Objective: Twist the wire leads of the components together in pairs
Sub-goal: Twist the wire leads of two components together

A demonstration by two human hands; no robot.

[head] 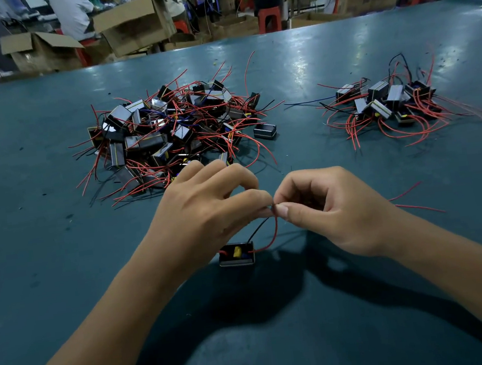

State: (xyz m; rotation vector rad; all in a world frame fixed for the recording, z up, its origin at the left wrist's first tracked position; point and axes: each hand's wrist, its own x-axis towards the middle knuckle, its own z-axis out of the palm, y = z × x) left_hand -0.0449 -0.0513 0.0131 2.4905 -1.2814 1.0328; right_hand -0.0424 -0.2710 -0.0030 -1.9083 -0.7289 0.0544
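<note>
A small black box component (236,254) with a yellow part inside lies on the green table just below my hands. Its red lead (272,235) and black lead (258,230) rise to a point between my fingertips. My left hand (206,206) pinches the lead ends between thumb and forefinger. My right hand (331,208) pinches the same ends from the other side, thumb against forefinger. The wire tips are hidden by my fingers.
A big heap of like components with red wires (174,129) lies beyond my left hand. A smaller heap (389,101) sits at the far right. Two loose red wires (414,199) trail right of my right hand. Cardboard boxes (134,24) and seated people are beyond the table (63,260).
</note>
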